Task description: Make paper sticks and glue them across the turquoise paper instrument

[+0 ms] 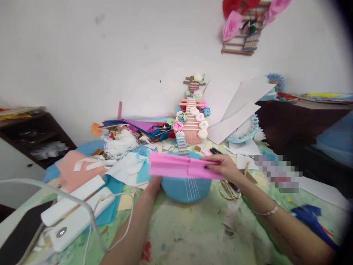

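A folded strip of bright pink paper [168, 165] is held up level above the table. At its right end my right hand [224, 167] pinches it, thumb and fingers closed. My left hand [154, 182] is at the strip's lower left; its fingers are hidden behind the paper. Below and behind the strip lies a blue guitar-shaped craft piece [184, 189] with white strings and a striped neck, partly covered. Gold-handled scissors [230, 189] rest under my right hand.
A pink guitar craft with paper flowers [193, 127] leans on the wall. White string [121, 143], colored sheets [138, 125] and white sheets [237, 114] crowd the back. White power banks [82, 217] with a cable [91, 209] and a phone [26, 235] lie front left.
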Demonstrator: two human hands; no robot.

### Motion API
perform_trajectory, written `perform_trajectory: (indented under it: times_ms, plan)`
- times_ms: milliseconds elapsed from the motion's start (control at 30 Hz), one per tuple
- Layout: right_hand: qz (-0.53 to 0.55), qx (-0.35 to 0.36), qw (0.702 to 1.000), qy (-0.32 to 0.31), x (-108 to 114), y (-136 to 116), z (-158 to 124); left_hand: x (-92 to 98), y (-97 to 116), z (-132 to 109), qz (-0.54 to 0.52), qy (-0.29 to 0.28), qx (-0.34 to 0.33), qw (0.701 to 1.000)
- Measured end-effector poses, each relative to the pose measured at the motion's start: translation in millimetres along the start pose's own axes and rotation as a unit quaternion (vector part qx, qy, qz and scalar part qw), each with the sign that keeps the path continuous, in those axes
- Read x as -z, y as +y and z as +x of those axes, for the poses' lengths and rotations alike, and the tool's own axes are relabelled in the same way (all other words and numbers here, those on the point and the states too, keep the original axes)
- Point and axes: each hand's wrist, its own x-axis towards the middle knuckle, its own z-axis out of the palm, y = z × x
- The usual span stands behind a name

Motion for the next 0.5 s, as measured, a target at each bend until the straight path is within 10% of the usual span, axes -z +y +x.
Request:
perform_trajectory:
  times_ms: [233,500]
  plan:
    - [-0.143,0.143,0.978,0.049,-5,-23,149,-4.3,-9,-2,-0.019,-0.07,-0.041,0.997]
    - [-0.379,0.069,0.921,0.067,-79,-13,331,-2.4,-9,7,0.122,-0.054,-0.07,0.989]
